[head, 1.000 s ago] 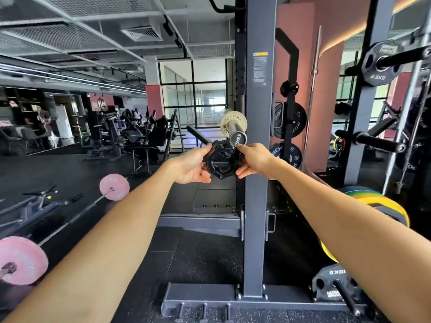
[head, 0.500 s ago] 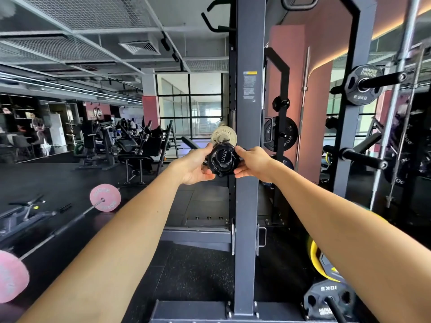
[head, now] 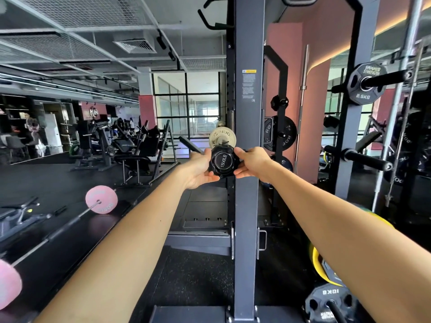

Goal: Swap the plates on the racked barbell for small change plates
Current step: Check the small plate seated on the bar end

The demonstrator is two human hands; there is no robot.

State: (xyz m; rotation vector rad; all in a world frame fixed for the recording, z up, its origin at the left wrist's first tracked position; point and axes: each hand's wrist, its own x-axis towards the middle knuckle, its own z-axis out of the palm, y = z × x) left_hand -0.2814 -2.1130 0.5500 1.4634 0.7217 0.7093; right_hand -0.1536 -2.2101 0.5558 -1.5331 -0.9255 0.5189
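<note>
head view: only 1 cam, looks fwd and down along both arms.
collar [head: 222, 162]: black clamp collar, frame centre; sleeve end cap marked "1500LB" shows through its middle, so it sits on the very tip of the sleeve.
barbell [head: 220, 142]: racked; long axis runs almost straight away from the viewer, toward 12 o'clock, slightly up. Only the sleeve end is seen.
change plate [head: 222, 137]: small pale disc, part of "ROGUE" readable, on the sleeve just beyond the collar at 12 o'clock from it; whether they touch, can't tell.
left hand [head: 198, 169]: at 9 o'clock of collar, fingers and thumb curled onto its left edge, gripping it.
right hand [head: 250, 162]: at 3 o'clock of collar, fingers curled onto its right edge, gripping it.
nearer hand: neither; both equally far out, 1 each side.
key relation: collar lies between the hands, plate straight behind it along the bar axis; any slide has to go along that 6–12 line.
step (judgement): small plate looks loaded this side, collar being seated; could also be coming off, can't tell from this.
rack upright [head: 246, 206]: grey post just at 3 o'clock of the sleeve, behind the right hand.
risk (judgement): collar tilted off-axis would bind on the sleeve.
</note>
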